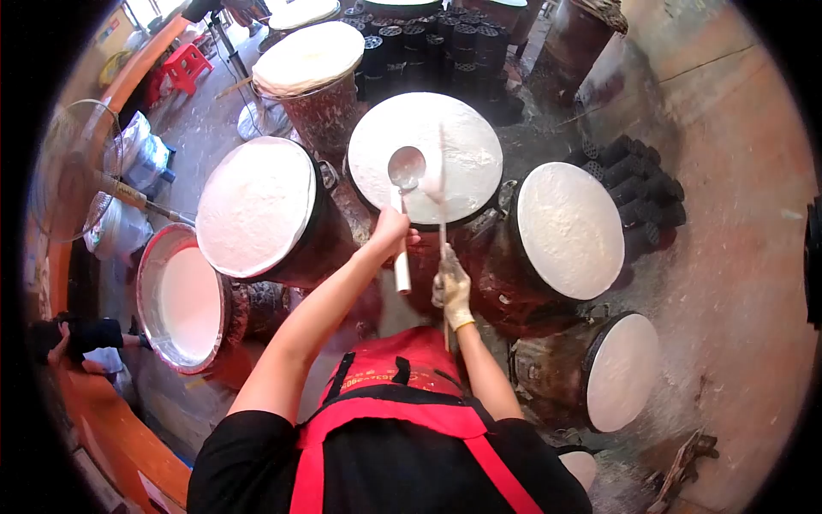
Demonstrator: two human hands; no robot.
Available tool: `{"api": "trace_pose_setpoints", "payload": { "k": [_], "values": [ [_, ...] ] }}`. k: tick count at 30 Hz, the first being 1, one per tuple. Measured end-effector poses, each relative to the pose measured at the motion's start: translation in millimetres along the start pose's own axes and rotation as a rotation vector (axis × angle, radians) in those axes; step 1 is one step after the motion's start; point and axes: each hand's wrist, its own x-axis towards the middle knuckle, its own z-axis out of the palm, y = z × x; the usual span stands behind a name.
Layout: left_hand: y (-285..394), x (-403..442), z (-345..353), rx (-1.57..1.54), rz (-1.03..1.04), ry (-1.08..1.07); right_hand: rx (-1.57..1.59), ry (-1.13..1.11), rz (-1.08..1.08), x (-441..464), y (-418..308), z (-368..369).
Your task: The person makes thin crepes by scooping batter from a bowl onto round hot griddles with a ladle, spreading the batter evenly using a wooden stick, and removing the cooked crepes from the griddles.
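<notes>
My left hand (392,226) is closed around the pale handle of a ladle (408,161). Its round bowl is over the middle of a round griddle (469,137) covered in a white layer, with some pale liquid visible in it. In a stained work glove, my right hand (453,287) grips a long thin stick (443,230), whose far part reaches over the same griddle. Motion blurs that far end, so its shape is unclear. Whether the ladle or stick touches the white layer I cannot tell.
More white-topped drums stand around me: one on the left (257,206), one on the right (571,231) and one lower right (623,373). A tub of pale liquid (192,300) is at left. Black briquettes (638,184) lie stacked at right. A fan (77,171) and red stool (186,67) are further left.
</notes>
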Motion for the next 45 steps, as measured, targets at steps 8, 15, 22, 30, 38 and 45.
{"api": "trace_pose_setpoints", "payload": {
  "k": [8,15,22,30,38,45],
  "values": [
    [70.4,-41.4,-56.4,-0.765,-0.475,-0.637,-0.110,0.029,0.053,12.3,-92.7,3.0],
    [71.8,-107.0,-92.4,-0.341,-0.313,-0.320,-0.606,-0.044,-0.224,4.5,-46.0,-18.5],
    [-0.8,-184.0,-142.4,-0.320,-0.135,0.017,-0.870,0.158,-0.603,32.5,-48.2,-50.8],
    [-85.5,-275.7,-190.4,-0.851,-0.054,0.398,-1.075,-0.622,-0.654,17.7,-21.8,67.1],
    [-121.1,-317.1,-269.1,-1.054,0.114,0.662,-1.505,-1.101,-0.966,26.5,60.9,317.8],
    [-116.6,-306.4,-361.3,-1.042,0.180,0.742,-1.737,-1.216,-0.931,52.7,101.0,389.0]
  ]
}}
